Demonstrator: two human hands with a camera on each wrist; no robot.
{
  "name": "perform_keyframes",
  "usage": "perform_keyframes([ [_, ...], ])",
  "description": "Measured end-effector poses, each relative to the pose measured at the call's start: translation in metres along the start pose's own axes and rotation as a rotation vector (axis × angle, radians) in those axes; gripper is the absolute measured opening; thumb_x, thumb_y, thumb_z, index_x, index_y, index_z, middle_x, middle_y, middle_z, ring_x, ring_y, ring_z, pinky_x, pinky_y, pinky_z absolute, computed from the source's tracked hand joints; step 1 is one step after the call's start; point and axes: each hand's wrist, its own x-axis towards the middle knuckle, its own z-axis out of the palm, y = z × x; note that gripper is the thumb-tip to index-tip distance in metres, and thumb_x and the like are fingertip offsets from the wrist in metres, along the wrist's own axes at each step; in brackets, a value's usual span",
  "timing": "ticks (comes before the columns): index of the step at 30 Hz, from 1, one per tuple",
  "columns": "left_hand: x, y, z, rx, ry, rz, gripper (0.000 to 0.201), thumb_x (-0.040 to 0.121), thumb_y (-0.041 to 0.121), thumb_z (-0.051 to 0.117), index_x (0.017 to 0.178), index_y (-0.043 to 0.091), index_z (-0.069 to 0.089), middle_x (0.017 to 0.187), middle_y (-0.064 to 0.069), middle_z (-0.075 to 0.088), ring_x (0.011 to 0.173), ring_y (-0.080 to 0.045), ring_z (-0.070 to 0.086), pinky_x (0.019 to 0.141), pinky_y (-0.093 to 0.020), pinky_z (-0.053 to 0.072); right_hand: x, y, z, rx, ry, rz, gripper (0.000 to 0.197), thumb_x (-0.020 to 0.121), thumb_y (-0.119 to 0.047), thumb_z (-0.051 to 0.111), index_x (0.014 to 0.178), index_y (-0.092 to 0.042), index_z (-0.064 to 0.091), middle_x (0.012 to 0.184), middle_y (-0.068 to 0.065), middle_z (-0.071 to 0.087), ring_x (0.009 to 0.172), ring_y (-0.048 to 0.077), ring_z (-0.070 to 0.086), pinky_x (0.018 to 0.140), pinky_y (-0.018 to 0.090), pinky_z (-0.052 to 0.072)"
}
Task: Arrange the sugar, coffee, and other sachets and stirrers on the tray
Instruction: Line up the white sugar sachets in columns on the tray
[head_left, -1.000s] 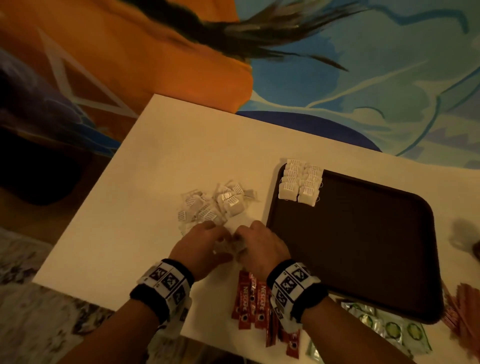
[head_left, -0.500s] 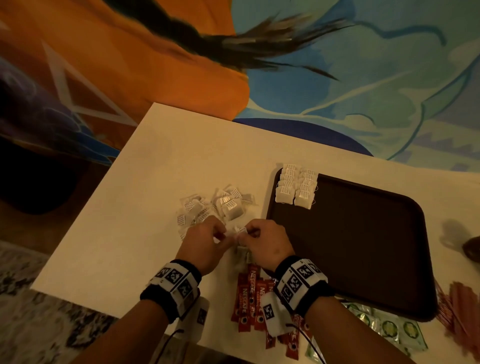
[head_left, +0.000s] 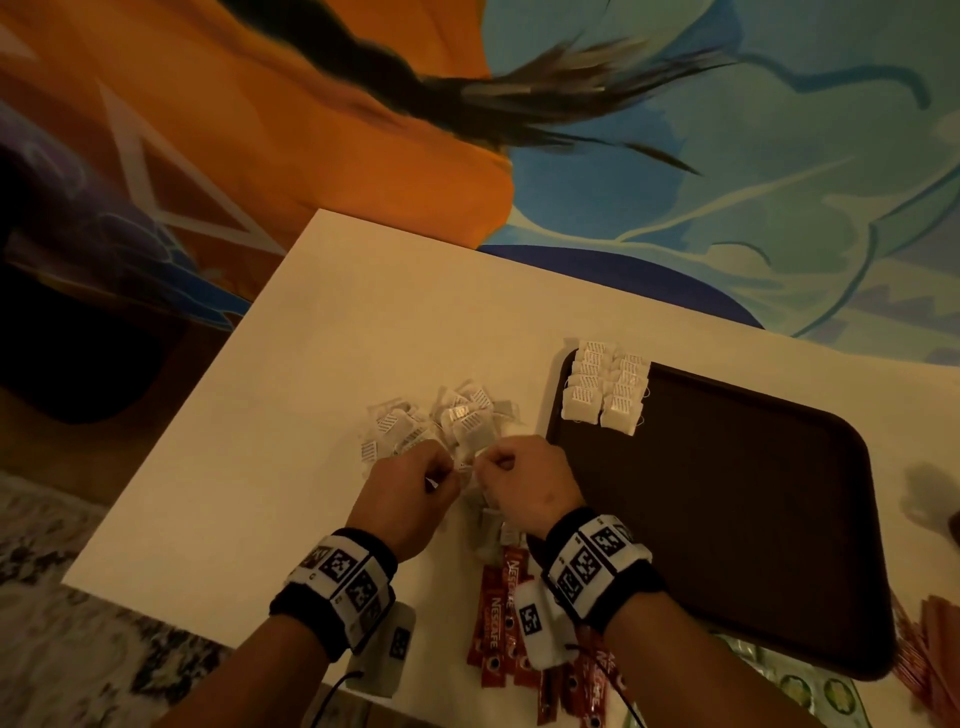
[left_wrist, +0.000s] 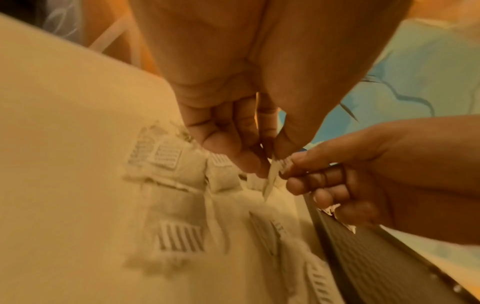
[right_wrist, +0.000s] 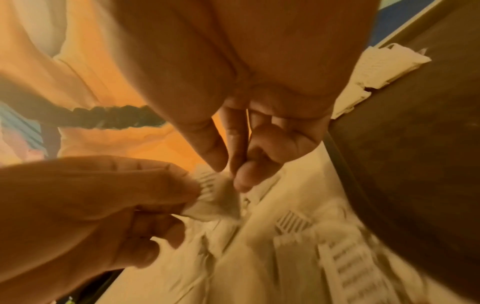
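Observation:
A loose heap of white sachets (head_left: 447, 421) lies on the table left of the dark brown tray (head_left: 753, 519). Two neat rows of white sachets (head_left: 605, 387) sit in the tray's far left corner. My left hand (head_left: 415, 486) and right hand (head_left: 524, 478) meet just in front of the heap. Together they pinch one small white sachet (right_wrist: 218, 197) between thumbs and fingertips, seen edge-on in the left wrist view as a sachet (left_wrist: 272, 174). Red coffee sticks (head_left: 498, 623) lie under my right wrist.
Green-printed sachets (head_left: 810, 691) lie at the table's near edge, right of the coffee sticks. Reddish sticks (head_left: 935, 665) lie at the far right. The white table (head_left: 311, 389) ends close on the left and near side, above patterned carpet.
Both hands have lifted slightly and moved toward the heap, and now pinch one white sachet between them. The head view has shifted a little.

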Motion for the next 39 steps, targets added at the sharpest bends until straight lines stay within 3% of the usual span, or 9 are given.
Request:
perform_keyframes([
  [2, -0.001, -0.002, -0.006, 0.053, -0.014, 0.020, 0.021, 0.096, 0.026, 0.061, 0.078, 0.028, 0.050, 0.069, 0.012, 0.054, 0.061, -0.002, 0.049, 0.052, -0.014, 0.032, 0.014, -0.006, -0.006, -0.063, 0.076, -0.051, 0.014, 0.098, -0.022, 0.062, 0.101, -0.021, 0.075, 0.099, -0.004, 0.073, 0.091, 0.012, 0.068, 0.083, 0.028, 0.055],
  [5, -0.003, -0.007, -0.016, 0.082, -0.026, 0.011, 0.017, 0.097, 0.028, 0.058, 0.083, 0.028, 0.048, 0.076, 0.008, 0.058, 0.065, -0.012, 0.053, 0.059, -0.029, 0.043, 0.039, -0.013, -0.008, -0.319, 0.041, -0.158, 0.037, 0.095, -0.016, 0.058, 0.130, -0.029, 0.063, 0.121, 0.004, 0.058, 0.112, 0.021, 0.057, 0.094, 0.036, 0.053],
  [8, -0.005, -0.013, -0.024, 0.097, -0.022, 0.001, 0.010, 0.097, 0.028, 0.058, 0.089, 0.026, 0.051, 0.082, 0.006, 0.062, 0.069, -0.014, 0.055, 0.063, -0.034, 0.047, 0.054, -0.015, -0.003, -0.528, 0.007, -0.197, 0.052, 0.092, -0.012, 0.060, 0.139, -0.034, 0.054, 0.126, 0.004, 0.045, 0.121, 0.025, 0.044, 0.095, 0.042, 0.052],
  [16, -0.003, -0.022, -0.030, 0.078, -0.016, -0.003, 0.004, 0.096, 0.028, 0.059, 0.093, 0.028, 0.056, 0.088, 0.010, 0.064, 0.074, -0.011, 0.058, 0.069, -0.035, 0.053, 0.060, -0.008, 0.002, -0.581, 0.055, -0.243, 0.035, 0.091, -0.019, 0.065, 0.124, -0.027, 0.055, 0.123, 0.002, 0.039, 0.118, 0.023, 0.042, 0.085, 0.040, 0.055],
  [22, 0.004, -0.018, -0.027, 0.069, -0.021, 0.019, 0.009, 0.096, 0.029, 0.060, 0.090, 0.030, 0.054, 0.087, 0.010, 0.064, 0.073, -0.011, 0.057, 0.065, -0.029, 0.048, 0.059, -0.003, 0.003, -0.601, 0.061, -0.327, 0.054, 0.085, -0.005, 0.065, 0.127, -0.036, 0.049, 0.121, -0.002, 0.034, 0.115, 0.019, 0.038, 0.073, 0.035, 0.057],
  [27, 0.006, -0.016, -0.024, 0.082, -0.036, 0.029, 0.013, 0.096, 0.027, 0.060, 0.088, 0.032, 0.050, 0.084, 0.011, 0.062, 0.071, -0.010, 0.055, 0.060, -0.022, 0.038, 0.062, -0.001, 0.001, -0.608, 0.007, -0.284, 0.036, 0.092, -0.019, 0.065, 0.127, -0.028, 0.058, 0.126, 0.001, 0.037, 0.122, 0.021, 0.038, 0.086, 0.037, 0.056],
  [33, 0.007, -0.010, -0.022, 0.086, -0.047, 0.058, 0.015, 0.096, 0.027, 0.061, 0.088, 0.033, 0.050, 0.082, 0.014, 0.059, 0.070, -0.003, 0.053, 0.058, -0.016, 0.035, 0.059, 0.008, -0.005, -0.452, 0.003, -0.283, 0.007, 0.093, -0.026, 0.067, 0.099, -0.025, 0.065, 0.119, -0.003, 0.049, 0.118, 0.017, 0.042, 0.094, 0.033, 0.048],
  [36, 0.010, -0.004, -0.024, 0.080, -0.023, 0.103, 0.015, 0.095, 0.022, 0.063, 0.087, 0.030, 0.052, 0.078, 0.015, 0.057, 0.069, -0.002, 0.053, 0.058, -0.014, 0.035, 0.053, 0.013, -0.016, -0.302, 0.024, -0.286, 0.014, 0.089, -0.030, 0.076, 0.087, -0.033, 0.063, 0.109, -0.008, 0.057, 0.108, 0.012, 0.046, 0.096, 0.029, 0.044],
  [39, 0.016, 0.002, -0.023, 0.076, -0.010, 0.155, 0.011, 0.094, 0.019, 0.064, 0.089, 0.023, 0.056, 0.076, 0.012, 0.058, 0.069, -0.003, 0.055, 0.058, -0.015, 0.038, 0.044, 0.018, -0.030, -0.137, 0.025, -0.283, 0.021, 0.088, -0.018, 0.077, 0.084, -0.034, 0.064, 0.092, -0.010, 0.069, 0.090, 0.009, 0.062, 0.088, 0.034, 0.056],
])
